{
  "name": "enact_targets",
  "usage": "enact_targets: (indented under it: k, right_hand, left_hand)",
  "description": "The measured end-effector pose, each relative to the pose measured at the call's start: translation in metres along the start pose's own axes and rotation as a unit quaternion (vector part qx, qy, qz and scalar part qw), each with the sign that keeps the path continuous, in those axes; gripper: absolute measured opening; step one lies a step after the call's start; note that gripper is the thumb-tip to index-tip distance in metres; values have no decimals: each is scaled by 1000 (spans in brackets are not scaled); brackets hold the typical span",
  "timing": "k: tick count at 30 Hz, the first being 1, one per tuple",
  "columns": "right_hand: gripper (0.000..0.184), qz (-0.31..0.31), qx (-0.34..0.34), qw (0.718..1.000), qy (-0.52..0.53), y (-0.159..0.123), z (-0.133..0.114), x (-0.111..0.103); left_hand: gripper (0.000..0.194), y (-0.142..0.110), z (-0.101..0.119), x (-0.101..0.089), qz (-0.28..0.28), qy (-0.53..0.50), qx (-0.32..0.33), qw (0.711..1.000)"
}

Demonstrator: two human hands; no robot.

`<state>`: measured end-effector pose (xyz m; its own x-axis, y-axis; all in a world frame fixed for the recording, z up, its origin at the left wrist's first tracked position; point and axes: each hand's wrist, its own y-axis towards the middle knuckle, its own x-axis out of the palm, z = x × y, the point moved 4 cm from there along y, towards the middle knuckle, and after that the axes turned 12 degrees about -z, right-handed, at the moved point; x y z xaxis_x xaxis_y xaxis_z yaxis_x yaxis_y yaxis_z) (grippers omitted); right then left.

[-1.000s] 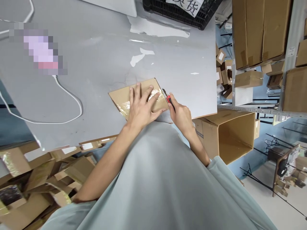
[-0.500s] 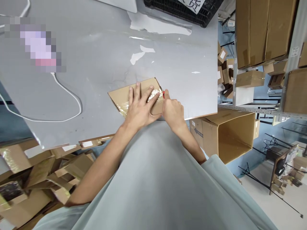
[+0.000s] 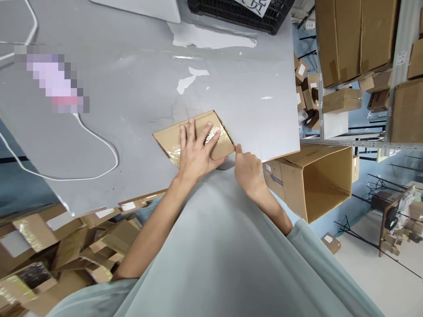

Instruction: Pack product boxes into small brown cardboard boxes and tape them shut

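Observation:
A small flat cardboard box [image 3: 205, 121] with shiny clear tape lies on the grey table near its front edge. My left hand [image 3: 196, 154] rests flat on top of it, fingers spread and stretched out. At the box's right-hand corner, my right hand [image 3: 248, 174] is closed around what looks like a red box cutter [image 3: 235, 148]. Just a bit of red shows by the thumb; the fist hides the rest. A dark line runs along the box's right edge, next to the cutter.
Torn white paper scraps [image 3: 191, 79] lie on the table [image 3: 132, 88]. A black crate [image 3: 238, 15] stands at the back; a white cable [image 3: 99, 138] curls at left. Below right is a large open carton [image 3: 327, 185]. Cardboard boxes [image 3: 69, 246] are piled below left.
My right hand has moved down and to the right along the box's edge, towards me, with the red cutter. My left hand stays flat on the box. The view has shifted slightly.

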<state>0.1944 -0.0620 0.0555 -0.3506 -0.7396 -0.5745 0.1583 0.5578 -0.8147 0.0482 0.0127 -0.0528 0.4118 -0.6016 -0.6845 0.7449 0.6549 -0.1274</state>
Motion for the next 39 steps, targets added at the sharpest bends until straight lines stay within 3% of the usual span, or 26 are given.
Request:
enact_targets:
  k: [2,5,7,9,12,15,18,22,26,29,32,36,39]
  right_hand:
    - [54,3,23,999,36,-20,15,4]
    - [44,81,-32,985,149,-20,42,7]
    - [43,148,-64,957,242,13,60,10]
    - [47,160,-87,923,339,70,68,21]
    - [36,91,-88,898,421,154,53,50]
    - [33,40,-124,891,435,188,21,74]
    - [41,63,-146,903,400,172,6,82]
    - [40,132,-109,922,347,128,26,70]
    - [38,196,-67,935,286,102,48,53]
    - [40,189,-38,954,228,100,47,48]
    - [45,193,-36,966,168,99,34,40]
    - [55,228,-53,970,62,85,-4,20]
    - [57,157,-121,980,-35,78,-50,13]
  left_hand:
    - [94,-4,-2,-3,-2,2,-4,1000]
    - [95,-22,-14,-12,-4,15,-15,1000]
    - [99,-44,-30,-22,7,30,-14,999]
    - [98,-74,-48,-34,37,45,-11,998]
    - [90,-127,-72,-49,107,64,-32,992]
    - [88,-170,-76,-58,168,68,-92,979]
    - [77,-187,-64,-61,198,43,-167,965]
    - [63,-170,-54,-62,223,-56,-185,955]
    - [67,-133,-86,-44,207,-221,-174,937]
    - [73,-111,-118,-23,186,-322,-169,913]
    - [77,-105,-140,-11,170,-358,-170,902]
    - [83,-107,-151,-15,130,-333,-149,922]
    - [82,-106,-155,-20,97,-314,-130,935]
